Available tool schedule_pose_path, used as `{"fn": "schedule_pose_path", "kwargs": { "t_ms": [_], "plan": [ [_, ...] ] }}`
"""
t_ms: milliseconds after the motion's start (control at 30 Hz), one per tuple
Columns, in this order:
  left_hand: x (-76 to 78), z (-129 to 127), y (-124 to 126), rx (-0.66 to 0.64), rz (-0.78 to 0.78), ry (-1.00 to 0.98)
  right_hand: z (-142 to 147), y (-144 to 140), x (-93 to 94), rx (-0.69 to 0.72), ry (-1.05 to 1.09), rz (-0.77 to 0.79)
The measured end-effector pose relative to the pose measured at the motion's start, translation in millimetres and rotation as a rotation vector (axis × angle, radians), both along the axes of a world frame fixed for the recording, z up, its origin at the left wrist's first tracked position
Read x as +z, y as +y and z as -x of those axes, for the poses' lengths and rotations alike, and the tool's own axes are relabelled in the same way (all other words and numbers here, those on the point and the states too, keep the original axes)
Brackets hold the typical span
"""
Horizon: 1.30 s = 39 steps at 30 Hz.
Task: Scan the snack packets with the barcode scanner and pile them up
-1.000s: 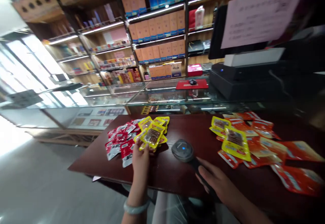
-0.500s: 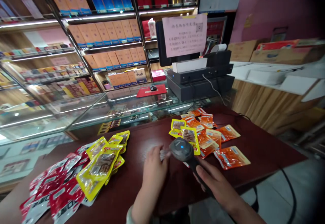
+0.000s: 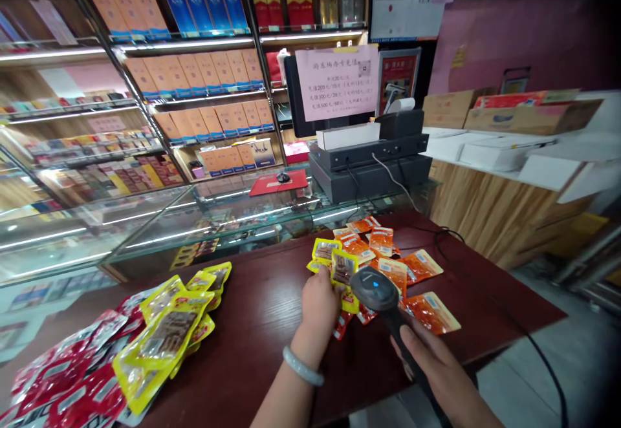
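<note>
My left hand (image 3: 320, 302), with a pale bangle at the wrist, reaches to the edge of a yellow snack packet (image 3: 344, 266) with brown sticks showing through its window. Its fingers are curled and look closed on that edge, though the fingertips are partly hidden. My right hand (image 3: 431, 353) grips a black barcode scanner (image 3: 374, 289) by its handle, its head hovering over the pile and a blue light glowing on top. Beneath and beyond the scanner lie several orange snack packets (image 3: 422, 266). Another yellow packet (image 3: 326, 247) lies at the pile's left edge.
On the left of the dark red table (image 3: 262, 350) is a heap of yellow packets (image 3: 169, 331) and red packets (image 3: 63, 366). Behind stand a glass display case (image 3: 204, 221) and a cash register (image 3: 369, 166). A black cable (image 3: 538, 344) hangs at right.
My left hand has moved right and forward, from the bare table to the yellow packets. The scanner has shifted right, away from the left hand. The view has swung slightly.
</note>
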<state>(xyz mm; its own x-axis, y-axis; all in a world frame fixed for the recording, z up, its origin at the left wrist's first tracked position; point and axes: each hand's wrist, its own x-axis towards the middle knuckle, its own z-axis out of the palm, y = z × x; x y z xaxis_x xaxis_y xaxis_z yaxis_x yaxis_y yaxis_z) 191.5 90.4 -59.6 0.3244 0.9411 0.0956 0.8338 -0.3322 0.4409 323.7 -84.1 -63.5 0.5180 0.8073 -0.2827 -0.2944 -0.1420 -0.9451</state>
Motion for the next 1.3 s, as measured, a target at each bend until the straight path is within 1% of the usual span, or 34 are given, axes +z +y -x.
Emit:
{"fn": "schedule_pose_path", "kwargs": {
  "t_ms": [67, 133, 233, 300, 400, 533, 700, 800, 867, 933, 1033, 1100, 1167, 1233, 1300],
  "plan": [
    [-2.0, 8, 1, 0.039, 0.059, -0.124, 0, 0, -2.7, -0.017, -0.014, -0.006],
    [-4.9, 22, 2, 0.076, 0.107, -0.302, 2, 1, -3.6, -0.021, -0.029, -0.003],
    [-10.3, 50, 1, 0.109, 0.127, -0.579, 10, 2, 1.4, 0.022, -0.034, 0.006],
    [-12.9, 72, -2, 0.135, 0.132, -0.719, 19, 3, 8.5, 0.064, -0.014, 0.007],
    [-13.8, 105, -12, 0.179, 0.134, -0.848, 37, 8, 19.8, 0.142, 0.003, -0.022],
    [-15.3, 143, -22, 0.253, 0.110, -0.891, 67, 20, 28.2, 0.234, 0.010, -0.034],
    [-21.0, 184, -31, 0.346, 0.048, -0.874, 101, 33, 28.9, 0.382, 0.045, 0.011],
    [-18.8, 209, -44, 0.411, -0.018, -0.825, 118, 38, 27.5, 0.399, 0.090, 0.015],
    [-15.2, 225, -56, 0.483, -0.069, -0.718, 129, 40, 25.3, 0.403, 0.098, 0.017],
    [-12.7, 242, -68, 0.538, -0.111, -0.568, 138, 42, 21.5, 0.441, 0.083, 0.005],
    [-15.6, 261, -83, 0.570, -0.152, -0.325, 148, 45, 14.3, 0.528, 0.039, -0.001],
    [-20.8, 268, -87, 0.580, -0.203, -0.181, 152, 47, 10.8, 0.571, 0.017, 0.012],
    [-25.3, 270, -89, 0.603, -0.296, -0.061, 154, 48, 9.7, 0.616, 0.001, 0.023],
    [-26.4, 268, -90, 0.642, -0.398, 0.038, 153, 48, 10.7, 0.659, -0.002, 0.029],
    [-24.8, 265, -91, 0.662, -0.461, 0.110, 151, 47, 12.5, 0.685, 0.006, 0.018]
  ]
}}
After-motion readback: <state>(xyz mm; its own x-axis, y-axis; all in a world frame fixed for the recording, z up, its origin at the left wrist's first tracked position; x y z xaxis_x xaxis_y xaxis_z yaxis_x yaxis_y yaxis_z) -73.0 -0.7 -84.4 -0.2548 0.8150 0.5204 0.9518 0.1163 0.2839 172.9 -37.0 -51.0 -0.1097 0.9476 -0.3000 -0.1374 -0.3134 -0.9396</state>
